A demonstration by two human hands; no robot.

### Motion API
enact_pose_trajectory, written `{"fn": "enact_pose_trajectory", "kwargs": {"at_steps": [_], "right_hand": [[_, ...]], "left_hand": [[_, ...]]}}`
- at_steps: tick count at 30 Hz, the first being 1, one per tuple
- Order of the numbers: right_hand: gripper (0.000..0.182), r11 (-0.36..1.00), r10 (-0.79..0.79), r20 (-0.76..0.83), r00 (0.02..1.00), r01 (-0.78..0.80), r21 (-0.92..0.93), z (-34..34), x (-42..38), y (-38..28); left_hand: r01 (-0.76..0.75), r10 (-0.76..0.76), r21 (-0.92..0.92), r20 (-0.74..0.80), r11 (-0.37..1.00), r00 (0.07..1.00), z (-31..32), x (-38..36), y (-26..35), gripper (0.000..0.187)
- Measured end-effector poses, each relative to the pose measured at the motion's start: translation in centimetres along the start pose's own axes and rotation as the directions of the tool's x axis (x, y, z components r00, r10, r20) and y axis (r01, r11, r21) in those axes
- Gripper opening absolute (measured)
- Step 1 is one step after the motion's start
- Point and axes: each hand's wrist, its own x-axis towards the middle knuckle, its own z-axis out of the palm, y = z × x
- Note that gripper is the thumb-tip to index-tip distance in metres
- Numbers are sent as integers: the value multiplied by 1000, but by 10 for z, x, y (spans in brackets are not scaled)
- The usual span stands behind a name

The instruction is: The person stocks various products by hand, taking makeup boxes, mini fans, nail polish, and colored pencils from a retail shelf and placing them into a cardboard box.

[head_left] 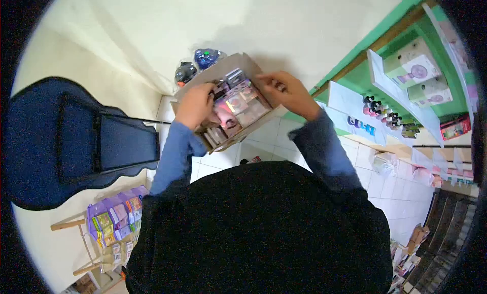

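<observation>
A cardboard box (253,66) stands tilted in front of me, packed with small cosmetic packages (235,102) in pink, black and clear tones. My left hand (195,106) reaches over its left side, thumb and fingers apart above the packages. Whether a fingertip touches one is hard to see. At the right rim is my right hand (288,93), its fingers curled in; what they hold, if anything, is hidden. Behind the box's far left corner are a blue wrapped item (207,58) and a dark wrapped item (185,72).
To the right, green-backed shelves (350,98) carry nail polish bottles (375,109) and boxed goods (413,71). On the left is a dark blue curvy-edged panel (40,142). Below it, a purple hanging organizer (116,215) holds packets. White floor tiles (284,134) show under the box.
</observation>
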Motion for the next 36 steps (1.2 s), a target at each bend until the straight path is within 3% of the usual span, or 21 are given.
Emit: {"fn": "enact_pose_trajectory", "kwargs": {"at_steps": [5,9,12,16,18,22,25,29,32,33,36], "right_hand": [[26,955,291,-203,935,-272,114,-70,-123,18],[25,955,206,-446,871,-278,-101,-124,-208,42],[25,909,223,-582,782,-383,-165,-169,-267,66],[29,836,161,-819,550,-518,-183,-235,-338,92],[34,755,16,-895,447,-592,-282,-269,-372,116],[43,459,-146,-866,479,-742,-488,-334,-409,150],[46,349,-97,-861,499,-793,-499,-361,-412,172],[54,238,-8,-841,540,-816,-527,-378,-408,205],[53,290,0,-824,566,-789,-542,-384,-410,216],[47,309,-56,-814,578,-765,-565,-386,-411,218],[40,257,57,-820,569,-802,-539,-384,-411,210]], "left_hand": [[-201,168,-180,-182,963,969,-18,-18,79,22],[-320,287,-253,-157,913,945,17,-19,146,20],[-405,393,-276,-101,872,914,55,-12,185,20],[-352,399,-384,49,854,916,88,-6,244,21],[-398,444,-378,41,836,895,110,-3,260,23],[-456,503,-362,41,813,863,131,0,296,24],[-433,483,-363,55,825,874,135,-2,316,24],[-343,402,-347,111,873,909,136,-6,327,23],[-338,395,-351,104,873,913,142,-5,334,22],[-369,421,-338,93,866,902,143,-3,339,22],[-454,502,-326,79,829,861,152,9,357,23]]}}
